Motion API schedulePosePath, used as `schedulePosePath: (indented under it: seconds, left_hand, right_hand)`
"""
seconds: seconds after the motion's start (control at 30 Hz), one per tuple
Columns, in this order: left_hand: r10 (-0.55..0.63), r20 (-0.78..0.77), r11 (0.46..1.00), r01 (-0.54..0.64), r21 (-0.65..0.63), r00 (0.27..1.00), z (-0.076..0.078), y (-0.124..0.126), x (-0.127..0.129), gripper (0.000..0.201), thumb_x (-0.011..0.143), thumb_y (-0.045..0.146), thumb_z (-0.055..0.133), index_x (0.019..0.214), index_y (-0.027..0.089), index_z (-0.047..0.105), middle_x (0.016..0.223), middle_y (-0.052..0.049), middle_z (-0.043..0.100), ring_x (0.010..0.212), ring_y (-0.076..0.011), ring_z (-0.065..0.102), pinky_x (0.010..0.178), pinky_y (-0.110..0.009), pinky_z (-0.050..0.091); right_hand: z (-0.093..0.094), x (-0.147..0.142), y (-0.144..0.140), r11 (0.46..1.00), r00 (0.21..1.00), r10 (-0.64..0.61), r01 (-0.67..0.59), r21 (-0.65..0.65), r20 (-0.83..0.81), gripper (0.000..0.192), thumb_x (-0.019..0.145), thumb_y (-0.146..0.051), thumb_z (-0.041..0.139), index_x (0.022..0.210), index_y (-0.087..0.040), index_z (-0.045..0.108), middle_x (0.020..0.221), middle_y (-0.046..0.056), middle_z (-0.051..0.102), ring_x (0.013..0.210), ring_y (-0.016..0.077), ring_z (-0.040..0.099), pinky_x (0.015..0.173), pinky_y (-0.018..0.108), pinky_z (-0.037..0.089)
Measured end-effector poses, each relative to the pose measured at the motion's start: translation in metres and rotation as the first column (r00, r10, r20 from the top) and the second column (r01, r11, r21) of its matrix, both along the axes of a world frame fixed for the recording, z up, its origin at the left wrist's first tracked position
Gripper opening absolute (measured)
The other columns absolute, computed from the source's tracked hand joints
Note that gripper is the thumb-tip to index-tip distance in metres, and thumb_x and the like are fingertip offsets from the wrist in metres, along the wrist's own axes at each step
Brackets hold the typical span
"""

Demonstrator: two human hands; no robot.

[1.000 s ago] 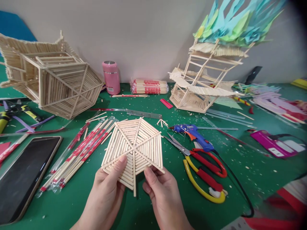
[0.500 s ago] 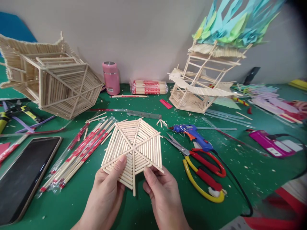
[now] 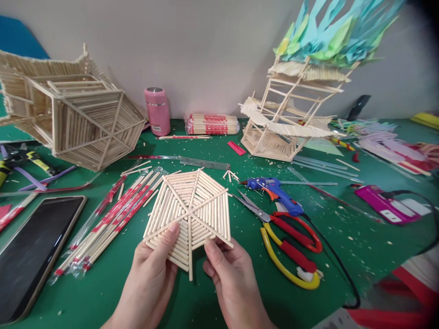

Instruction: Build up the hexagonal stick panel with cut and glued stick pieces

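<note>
A hexagonal stick panel [image 3: 209,214] of pale wooden sticks, patterned like a web, is held up over the green table. My left hand [image 3: 154,269] grips its lower left part, thumb on top and fingers beneath. At the lower right edge my right hand [image 3: 229,274] pinches it between thumb and fingers. Part of the fingers is hidden under the panel. To the right lie scissors [image 3: 288,242] with red and yellow handles and a blue glue gun [image 3: 274,189]. Wrapped chopsticks [image 3: 116,224] lie to the left.
A large stick model [image 3: 92,123] lies on its side at left; another stick model [image 3: 288,119] with paper strips stands at right. A pink flask [image 3: 157,112], a chopstick pack [image 3: 212,124], a phone [image 3: 37,251] and a magenta device [image 3: 386,205] surround the work. Wood bits litter the green table [image 3: 288,306].
The whole scene has shifted slightly left in view. Both hands keep the same hold on the panel.
</note>
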State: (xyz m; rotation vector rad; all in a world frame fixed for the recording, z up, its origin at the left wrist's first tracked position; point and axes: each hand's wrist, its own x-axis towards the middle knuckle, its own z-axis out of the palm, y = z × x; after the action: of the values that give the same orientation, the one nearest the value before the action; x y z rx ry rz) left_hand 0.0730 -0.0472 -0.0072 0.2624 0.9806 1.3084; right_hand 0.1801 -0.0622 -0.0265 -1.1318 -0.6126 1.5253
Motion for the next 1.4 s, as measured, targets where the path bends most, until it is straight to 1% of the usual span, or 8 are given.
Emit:
schedulePosePath:
  seconds: [0.23, 0.53, 0.67, 0.8, 0.93, 1.03, 1.2, 1.4]
  left_hand:
    - [-0.007, -0.012, 1.000, 0.008, 0.021, 1.000, 0.000, 0.001, 0.001, 0.027, 0.078, 0.021, 0.064, 0.105, 0.017, 0.066, 0.099, -0.007, 0.070, 0.096, -0.0223, 0.064, 0.080, -0.024, 0.054]
    - [-0.003, -0.010, 1.000, 0.003, 0.022, 1.000, 0.001, 0.001, -0.001, 0.034, 0.072, 0.023, 0.069, 0.106, 0.016, 0.066, 0.098, -0.009, 0.070, 0.095, -0.0262, 0.064, 0.083, -0.030, 0.054]
    - [-0.015, -0.001, 0.999, 0.015, 0.030, 1.000, 0.001, -0.001, -0.002, 0.034, 0.071, 0.021, 0.070, 0.105, 0.016, 0.066, 0.098, -0.008, 0.070, 0.095, -0.0257, 0.064, 0.082, -0.029, 0.054]
    - [-0.018, -0.017, 1.000, 0.018, 0.022, 1.000, 0.002, 0.001, -0.002, 0.031, 0.073, 0.024, 0.068, 0.103, 0.015, 0.067, 0.097, -0.008, 0.071, 0.093, -0.0252, 0.065, 0.081, -0.029, 0.054]
    - [-0.001, -0.015, 1.000, 0.001, 0.009, 1.000, 0.003, 0.004, -0.001, 0.032, 0.073, 0.026, 0.069, 0.103, 0.015, 0.067, 0.095, -0.009, 0.071, 0.091, -0.0257, 0.065, 0.081, -0.031, 0.054]
    - [0.010, -0.003, 1.000, -0.010, -0.006, 1.000, 0.004, 0.004, -0.002, 0.032, 0.073, 0.025, 0.069, 0.103, 0.014, 0.067, 0.093, -0.009, 0.071, 0.090, -0.0256, 0.065, 0.080, -0.032, 0.055]
    - [0.006, 0.008, 1.000, -0.006, -0.006, 1.000, 0.006, 0.005, -0.003, 0.033, 0.071, 0.029, 0.071, 0.098, 0.010, 0.068, 0.089, -0.011, 0.071, 0.088, -0.0265, 0.066, 0.079, -0.033, 0.055]
    - [-0.027, 0.007, 1.000, 0.026, 0.015, 1.000, 0.006, 0.006, -0.002, 0.022, 0.074, 0.024, 0.067, 0.092, 0.011, 0.069, 0.087, -0.009, 0.072, 0.087, -0.0249, 0.067, 0.079, -0.032, 0.054]
  right_hand:
    - [0.001, 0.001, 0.000, 1.000, 1.000, 0.010, -0.010, -0.014, 0.013, 0.020, 0.073, -0.040, 0.069, 0.081, -0.021, 0.068, 0.064, -0.003, 0.047, 0.059, 0.0091, 0.037, 0.050, 0.021, 0.032]
    - [0.002, 0.001, 0.000, 1.000, 1.000, 0.009, -0.009, -0.020, -0.007, 0.020, 0.072, -0.039, 0.070, 0.078, -0.020, 0.067, 0.065, -0.002, 0.049, 0.058, 0.0084, 0.036, 0.049, 0.020, 0.031]
    - [0.004, 0.002, 0.001, 0.999, 1.000, 0.008, -0.008, -0.033, -0.004, 0.022, 0.071, -0.040, 0.071, 0.078, -0.019, 0.068, 0.069, -0.001, 0.052, 0.057, 0.0082, 0.036, 0.049, 0.020, 0.032]
    - [0.006, 0.002, 0.002, 0.999, 1.000, 0.000, -0.001, -0.053, -0.004, 0.024, 0.069, -0.040, 0.072, 0.075, -0.018, 0.068, 0.070, 0.000, 0.054, 0.057, 0.0083, 0.036, 0.048, 0.021, 0.031]
    - [0.008, 0.001, 0.003, 0.998, 1.000, -0.001, 0.000, -0.066, -0.021, 0.023, 0.067, -0.038, 0.074, 0.074, -0.018, 0.067, 0.068, 0.000, 0.054, 0.055, 0.0078, 0.036, 0.047, 0.021, 0.031]
    - [0.009, 0.001, 0.005, 0.997, 0.999, 0.016, -0.019, -0.071, -0.037, 0.023, 0.067, -0.038, 0.074, 0.074, -0.017, 0.067, 0.068, -0.001, 0.053, 0.054, 0.0071, 0.035, 0.046, 0.020, 0.030]
    - [0.010, 0.002, 0.007, 0.996, 0.997, 0.061, -0.064, -0.069, -0.043, 0.027, 0.067, -0.040, 0.073, 0.080, -0.017, 0.067, 0.072, 0.000, 0.054, 0.055, 0.0067, 0.034, 0.045, 0.019, 0.030]
    - [0.013, 0.001, 0.007, 0.995, 0.997, 0.025, -0.031, -0.096, -0.067, 0.027, 0.061, -0.039, 0.077, 0.069, -0.016, 0.065, 0.061, -0.004, 0.050, 0.051, 0.0063, 0.034, 0.045, 0.020, 0.030]
